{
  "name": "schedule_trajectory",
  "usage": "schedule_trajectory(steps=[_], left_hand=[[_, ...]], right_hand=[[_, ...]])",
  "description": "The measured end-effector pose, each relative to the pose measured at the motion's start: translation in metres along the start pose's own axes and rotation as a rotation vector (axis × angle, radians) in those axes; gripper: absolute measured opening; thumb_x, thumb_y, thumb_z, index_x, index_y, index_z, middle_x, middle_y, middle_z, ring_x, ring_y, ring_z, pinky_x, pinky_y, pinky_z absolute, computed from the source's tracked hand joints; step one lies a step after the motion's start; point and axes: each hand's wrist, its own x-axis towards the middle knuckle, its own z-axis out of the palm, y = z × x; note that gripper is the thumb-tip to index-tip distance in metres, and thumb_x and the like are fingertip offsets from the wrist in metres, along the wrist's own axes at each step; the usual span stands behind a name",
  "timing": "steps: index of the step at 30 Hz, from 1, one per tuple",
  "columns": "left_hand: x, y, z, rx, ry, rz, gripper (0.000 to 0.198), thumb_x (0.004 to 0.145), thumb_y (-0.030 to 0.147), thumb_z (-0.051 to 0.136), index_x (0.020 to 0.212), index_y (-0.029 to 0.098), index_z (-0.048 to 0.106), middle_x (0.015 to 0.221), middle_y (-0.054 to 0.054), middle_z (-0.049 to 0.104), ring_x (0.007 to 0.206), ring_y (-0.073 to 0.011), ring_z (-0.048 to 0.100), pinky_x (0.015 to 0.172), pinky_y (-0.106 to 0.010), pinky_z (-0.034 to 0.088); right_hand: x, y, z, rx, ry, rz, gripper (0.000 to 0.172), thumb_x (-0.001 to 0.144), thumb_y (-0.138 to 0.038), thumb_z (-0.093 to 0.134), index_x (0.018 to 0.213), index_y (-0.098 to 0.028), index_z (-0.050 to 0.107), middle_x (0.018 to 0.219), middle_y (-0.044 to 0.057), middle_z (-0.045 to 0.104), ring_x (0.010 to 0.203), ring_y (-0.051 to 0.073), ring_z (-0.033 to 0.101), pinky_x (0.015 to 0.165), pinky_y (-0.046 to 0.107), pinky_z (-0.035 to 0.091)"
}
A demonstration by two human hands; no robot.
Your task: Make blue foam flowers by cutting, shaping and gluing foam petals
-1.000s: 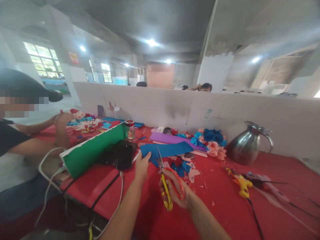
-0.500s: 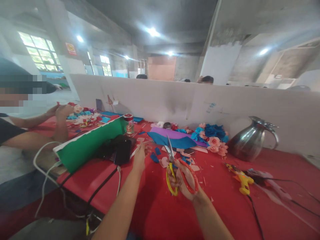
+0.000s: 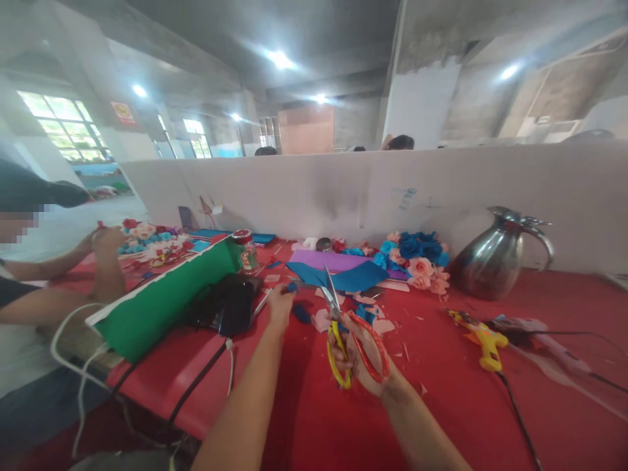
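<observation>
My right hand (image 3: 360,356) grips scissors (image 3: 343,327) with one yellow and one red handle, blades pointing up and away over the red table (image 3: 441,405). My left hand (image 3: 280,306) reaches forward with its fingers closed on a small blue scrap (image 3: 293,288), near the edge of a blue sheet (image 3: 343,276) that lies on a purple sheet (image 3: 328,260). Blue and pink cut scraps (image 3: 366,317) lie between the two hands.
A steel jug (image 3: 493,256) stands at the right, paper flowers (image 3: 417,258) beside it. A yellow glue gun (image 3: 483,339) and cables lie right. A green roll (image 3: 161,304), a black pouch (image 3: 228,304) and a small jar (image 3: 245,248) are left. A person sits at the left.
My left hand let go of the big blue sheet, which now lies flat on the purple one, and now pinches a small scrap. The scissors have risen and tilted upright.
</observation>
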Motion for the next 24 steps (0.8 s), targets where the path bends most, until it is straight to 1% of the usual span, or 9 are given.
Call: schedule_trajectory(steps=[2, 5, 6, 7, 9, 11, 13, 19, 24], left_hand=[[0.000, 0.006, -0.021, -0.087, 0.077, -0.035, 0.016, 0.063, 0.027, 0.066, 0.073, 0.015, 0.066, 0.064, -0.001, 0.063, 0.062, -0.0143, 0.057, 0.065, -0.029, 0.046], [-0.003, 0.029, -0.056, -0.188, 0.131, -0.068, 0.026, 0.062, 0.032, 0.068, 0.082, 0.016, 0.069, 0.065, -0.001, 0.064, 0.056, -0.0118, 0.055, 0.058, -0.026, 0.044], [-0.005, 0.039, -0.066, -0.294, 0.103, -0.099, 0.029, 0.058, 0.031, 0.073, 0.083, 0.016, 0.070, 0.065, -0.001, 0.064, 0.053, -0.0112, 0.054, 0.055, -0.025, 0.042], [-0.009, 0.049, -0.074, -0.359, 0.033, -0.118, 0.033, 0.054, 0.030, 0.076, 0.084, 0.016, 0.070, 0.064, 0.000, 0.064, 0.053, -0.0110, 0.054, 0.053, -0.024, 0.041], [-0.016, 0.068, -0.083, -0.367, -0.167, -0.147, 0.035, 0.047, 0.027, 0.082, 0.079, 0.016, 0.071, 0.063, -0.001, 0.064, 0.051, -0.0100, 0.053, 0.050, -0.022, 0.039], [-0.022, 0.079, -0.083, -0.322, -0.289, -0.177, 0.031, 0.043, 0.026, 0.084, 0.068, 0.014, 0.070, 0.060, -0.001, 0.063, 0.048, -0.0078, 0.050, 0.048, -0.021, 0.036], [-0.025, 0.084, -0.079, -0.231, -0.335, -0.232, 0.028, 0.044, 0.026, 0.085, 0.065, 0.015, 0.070, 0.060, -0.002, 0.064, 0.049, -0.0078, 0.049, 0.048, -0.020, 0.035], [-0.020, 0.083, -0.065, -0.151, -0.327, -0.427, 0.032, 0.042, 0.023, 0.085, 0.070, 0.017, 0.071, 0.077, -0.004, 0.069, 0.067, -0.0156, 0.060, 0.058, -0.027, 0.045], [-0.018, 0.084, -0.063, -0.163, -0.337, -0.440, 0.037, 0.040, 0.020, 0.087, 0.073, 0.016, 0.070, 0.072, -0.004, 0.068, 0.065, -0.0158, 0.061, 0.059, -0.027, 0.045]], right_hand=[[-0.001, 0.001, 0.001, -0.014, 0.031, 0.005, 0.036, 0.078, -0.049, 0.066, 0.099, -0.020, 0.060, 0.070, -0.001, 0.059, 0.049, 0.005, 0.043, 0.041, 0.015, 0.025], [-0.002, 0.003, 0.003, -0.052, 0.084, 0.040, 0.038, 0.075, -0.048, 0.070, 0.098, -0.020, 0.061, 0.067, -0.002, 0.057, 0.048, 0.005, 0.044, 0.040, 0.014, 0.025], [-0.003, 0.003, 0.004, -0.065, 0.098, 0.052, 0.038, 0.074, -0.049, 0.071, 0.097, -0.020, 0.061, 0.066, -0.002, 0.057, 0.048, 0.005, 0.044, 0.039, 0.014, 0.024], [-0.003, 0.003, 0.005, -0.075, 0.108, 0.060, 0.038, 0.074, -0.049, 0.071, 0.095, -0.019, 0.062, 0.065, -0.002, 0.056, 0.047, 0.005, 0.044, 0.039, 0.014, 0.024], [-0.004, 0.003, 0.006, -0.085, 0.122, 0.078, 0.038, 0.072, -0.050, 0.072, 0.092, -0.019, 0.062, 0.063, -0.002, 0.056, 0.047, 0.005, 0.044, 0.038, 0.014, 0.023], [-0.005, 0.003, 0.007, -0.086, 0.126, 0.101, 0.039, 0.071, -0.051, 0.072, 0.091, -0.019, 0.062, 0.062, -0.002, 0.056, 0.046, 0.006, 0.045, 0.037, 0.014, 0.023], [-0.005, 0.003, 0.007, -0.083, 0.125, 0.120, 0.039, 0.071, -0.052, 0.071, 0.091, -0.019, 0.061, 0.063, -0.002, 0.057, 0.046, 0.006, 0.045, 0.037, 0.014, 0.022], [-0.006, 0.004, 0.008, -0.080, 0.131, 0.132, 0.037, 0.072, -0.047, 0.072, 0.093, -0.020, 0.059, 0.061, -0.003, 0.056, 0.046, 0.005, 0.046, 0.037, 0.012, 0.023], [-0.006, 0.002, 0.012, -0.112, 0.167, 0.140, 0.038, 0.074, -0.049, 0.069, 0.096, -0.021, 0.056, 0.060, -0.003, 0.057, 0.045, 0.006, 0.047, 0.036, 0.013, 0.024]])
